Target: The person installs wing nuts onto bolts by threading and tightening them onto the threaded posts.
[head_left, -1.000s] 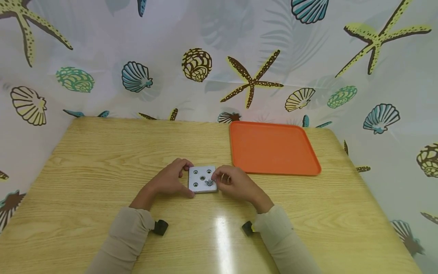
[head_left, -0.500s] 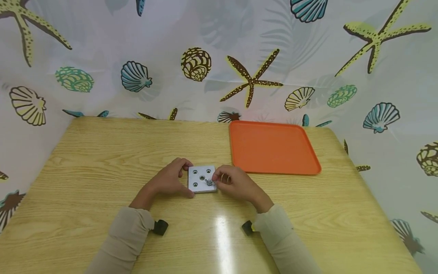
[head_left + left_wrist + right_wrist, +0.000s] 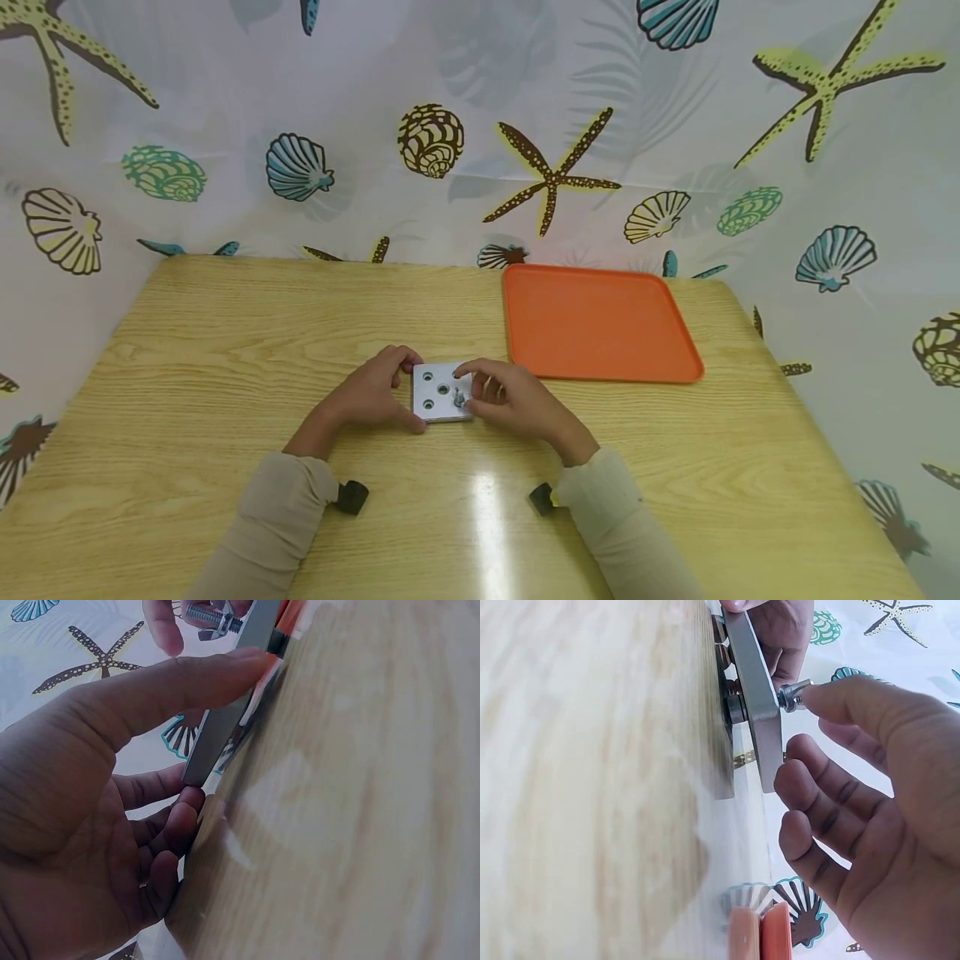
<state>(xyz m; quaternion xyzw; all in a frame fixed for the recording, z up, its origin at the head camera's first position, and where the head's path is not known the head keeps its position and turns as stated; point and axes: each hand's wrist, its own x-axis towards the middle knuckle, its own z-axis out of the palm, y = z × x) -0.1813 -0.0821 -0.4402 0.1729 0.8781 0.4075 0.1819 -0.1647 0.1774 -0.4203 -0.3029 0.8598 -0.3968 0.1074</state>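
A square silver metal plate with several holes lies near the middle of the table. My left hand grips its left side, thumb on the near edge and fingers at the far edge. A wing nut sits on a threaded bolt standing up from the plate's near right corner. The thumb of my right hand touches the wing nut, while the index finger is lifted away over the plate. In the right wrist view, a round metal piece shows under the plate.
An orange tray lies at the back right of the wooden table, a little beyond my right hand. A curtain printed with shells and starfish hangs behind and along the sides.
My right index finger has moved away from the wing nut, up and left over the plate. The wing nut's wings have turned. My left hand and the plate stay in place.
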